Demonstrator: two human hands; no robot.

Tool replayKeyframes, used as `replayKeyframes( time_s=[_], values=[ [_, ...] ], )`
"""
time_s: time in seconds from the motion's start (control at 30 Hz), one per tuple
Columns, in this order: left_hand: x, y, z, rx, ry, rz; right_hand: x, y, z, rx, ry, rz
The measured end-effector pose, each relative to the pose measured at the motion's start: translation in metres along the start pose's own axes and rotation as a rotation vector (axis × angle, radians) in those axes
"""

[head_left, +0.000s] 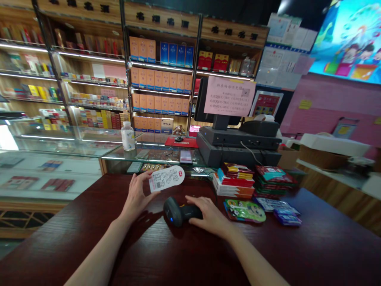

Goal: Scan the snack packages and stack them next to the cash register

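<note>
My left hand [137, 194] pinches a white, round-ended flat packet [167, 178] by its left end, above the dark wooden counter. Printed text, a barcode and a small red logo show on the side facing me. My right hand [207, 214] is closed around the handle of a black barcode scanner [175, 212], fingers over the top and thumb on the near side. The scanner's head points left, and a blue light glows on it. To the right of this hand lie green cartoon-printed packets [245, 210], shaped much like the held one.
Stacked red and white packs [235, 180], dark red packets [274, 178] and purple bars [287, 217] occupy the counter's right side. Behind stand a cash register [238, 145] with a monitor, a glass display case [149, 153] and a white bottle [127, 136]. Stocked shelves line the back wall.
</note>
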State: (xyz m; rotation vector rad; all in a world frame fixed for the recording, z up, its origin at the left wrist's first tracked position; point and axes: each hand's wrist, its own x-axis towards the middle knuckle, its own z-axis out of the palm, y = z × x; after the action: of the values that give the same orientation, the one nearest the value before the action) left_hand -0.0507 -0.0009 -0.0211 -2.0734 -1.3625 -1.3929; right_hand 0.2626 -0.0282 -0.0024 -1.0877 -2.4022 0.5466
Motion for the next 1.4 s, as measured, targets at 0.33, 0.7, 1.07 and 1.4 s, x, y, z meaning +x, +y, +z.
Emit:
replayKeyframes(
  time_s=[0.33, 0.7, 1.07, 1.4],
  values=[
    [-0.003, -0.003, 0.0, 0.022, 0.021, -0.006, 0.008, 0.006, 0.02, -0.15, -0.009, -0.091],
    [-0.001, 0.003, -0.003, 0.048, -0.008, 0.009, 0.005, -0.007, -0.002, -0.083, 0.076, -0.145],
    [-0.001, 0.006, -0.005, 0.043, 0.002, 0.003, -0.003, -0.006, -0.01, 0.092, 0.061, -0.071],
    [-0.002, 0.004, 0.001, 0.071, 0.023, 0.0, -0.004, -0.009, -0.009, 0.128, 0.052, -0.061]
  ],
)
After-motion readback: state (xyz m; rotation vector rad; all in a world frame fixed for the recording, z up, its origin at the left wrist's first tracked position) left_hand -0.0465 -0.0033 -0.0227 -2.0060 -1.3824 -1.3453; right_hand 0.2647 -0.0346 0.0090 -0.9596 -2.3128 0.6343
